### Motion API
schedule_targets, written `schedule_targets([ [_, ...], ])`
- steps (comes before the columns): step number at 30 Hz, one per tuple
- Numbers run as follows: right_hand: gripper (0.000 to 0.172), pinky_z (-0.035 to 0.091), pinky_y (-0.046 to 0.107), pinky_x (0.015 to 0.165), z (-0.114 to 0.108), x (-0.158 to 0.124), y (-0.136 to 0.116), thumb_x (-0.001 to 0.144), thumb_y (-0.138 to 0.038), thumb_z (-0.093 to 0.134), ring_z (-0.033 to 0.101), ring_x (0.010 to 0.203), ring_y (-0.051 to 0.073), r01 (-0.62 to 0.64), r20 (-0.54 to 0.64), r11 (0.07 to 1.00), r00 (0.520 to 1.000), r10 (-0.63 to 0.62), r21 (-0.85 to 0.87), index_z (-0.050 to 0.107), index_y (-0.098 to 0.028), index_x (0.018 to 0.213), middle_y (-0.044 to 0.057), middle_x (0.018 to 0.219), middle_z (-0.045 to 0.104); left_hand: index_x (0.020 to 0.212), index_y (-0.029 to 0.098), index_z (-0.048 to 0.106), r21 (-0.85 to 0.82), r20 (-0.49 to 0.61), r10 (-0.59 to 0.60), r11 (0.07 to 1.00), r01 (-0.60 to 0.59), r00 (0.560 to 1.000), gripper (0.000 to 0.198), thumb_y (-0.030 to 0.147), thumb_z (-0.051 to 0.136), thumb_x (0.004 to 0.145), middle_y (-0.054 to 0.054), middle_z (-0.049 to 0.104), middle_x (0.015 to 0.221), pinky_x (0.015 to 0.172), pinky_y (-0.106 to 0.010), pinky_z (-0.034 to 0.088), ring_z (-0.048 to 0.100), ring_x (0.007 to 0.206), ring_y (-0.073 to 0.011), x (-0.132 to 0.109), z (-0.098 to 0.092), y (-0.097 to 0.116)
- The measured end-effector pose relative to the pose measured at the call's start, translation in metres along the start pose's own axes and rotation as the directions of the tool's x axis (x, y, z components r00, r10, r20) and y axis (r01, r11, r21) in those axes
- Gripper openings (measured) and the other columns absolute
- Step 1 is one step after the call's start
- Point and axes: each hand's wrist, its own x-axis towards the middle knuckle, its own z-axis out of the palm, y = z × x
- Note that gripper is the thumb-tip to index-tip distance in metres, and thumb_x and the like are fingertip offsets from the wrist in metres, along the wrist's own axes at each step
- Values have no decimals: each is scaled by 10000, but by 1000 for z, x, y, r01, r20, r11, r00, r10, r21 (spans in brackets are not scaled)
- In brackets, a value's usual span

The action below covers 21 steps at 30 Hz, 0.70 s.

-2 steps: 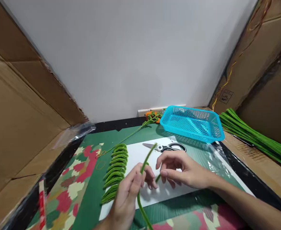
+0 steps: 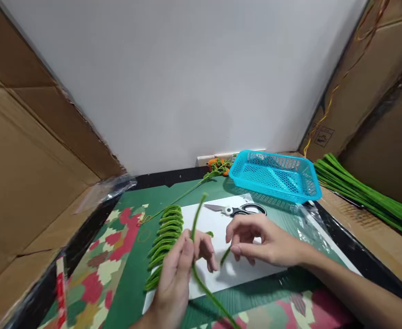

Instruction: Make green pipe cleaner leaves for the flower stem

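My left hand (image 2: 180, 274) is closed on a long green pipe cleaner (image 2: 198, 219) that rises above the fingers and trails down toward the lower edge. My right hand (image 2: 262, 242) hovers over the white sheet (image 2: 217, 219), thumb and fingers pinched on a short green piece (image 2: 224, 257). A row of several bent green pipe-cleaner pieces (image 2: 164, 240) lies on the sheet's left edge, just beyond my left hand.
Scissors (image 2: 237, 209) lie on the sheet behind my hands. A blue mesh basket (image 2: 276, 176) stands at the back right. A bundle of green pipe cleaners (image 2: 365, 194) lies at the right. An orange flower on a stem (image 2: 216, 167) lies by the wall. Cardboard stands on both sides.
My left hand has shifted left a little and swung the long pipe cleaner's upper end to the left. My right hand has barely moved.
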Motion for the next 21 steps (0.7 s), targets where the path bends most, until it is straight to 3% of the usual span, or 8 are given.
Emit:
schedule_targets([
  [4,207,399,187,563,-9,0,0,918,-355,770,536,595,82,69,114,953,993,-36,-295,714,-160,878,-18,728,669,863,193,545,-31,-109,82,996,-86,991,392,483,428,1100,-12,652,758,615,-274,517,646,614,-153,8,4,11],
  [9,170,378,221,597,-17,-4,-11,967,-305,719,542,596,91,109,131,819,991,-41,-564,774,-160,897,-10,721,701,873,214,485,-18,-16,118,993,-118,993,338,451,424,1107,-3,665,731,622,-312,545,673,606,-178,4,10,8],
  [12,182,371,232,560,-1,-36,-32,1010,-296,668,544,561,98,72,64,849,997,-46,-524,767,-190,899,-19,701,698,898,219,480,-12,50,148,989,-148,988,297,415,419,1113,-12,695,772,669,-335,559,704,680,-197,0,10,3],
  [14,220,384,242,557,25,-71,-36,1057,-310,604,576,584,107,150,287,899,958,-28,-412,759,-232,921,-19,756,725,903,218,490,8,82,177,984,-178,981,283,399,430,1112,-28,712,804,725,-352,563,714,755,-209,-2,9,-1],
  [15,271,374,254,548,42,-90,-30,1077,-300,568,565,576,111,201,368,902,928,-51,-383,738,-242,875,-23,736,710,903,213,504,31,96,195,980,-199,976,284,399,440,1109,-38,716,815,743,-353,559,709,778,-209,-2,7,-3],
  [18,368,348,264,521,95,-147,23,1075,-414,581,549,586,123,98,228,820,973,41,-564,634,-228,761,-27,699,646,901,198,555,104,136,230,964,-245,963,317,430,466,1099,-55,713,803,732,-327,533,676,756,-189,-4,4,-8],
  [20,388,276,292,476,126,-177,80,1076,-449,566,512,534,117,101,206,684,976,73,-723,605,-224,763,-35,745,665,891,194,580,131,145,239,957,-258,960,346,463,486,1087,-53,705,766,699,-311,521,653,712,-175,-6,2,-11],
  [21,380,231,313,460,138,-189,110,1066,-483,569,522,530,127,59,123,562,989,76,-825,614,-220,794,-14,789,692,880,193,592,147,145,247,952,-268,958,365,485,500,1078,-51,700,742,678,-306,520,644,686,-171,-7,2,-12],
])
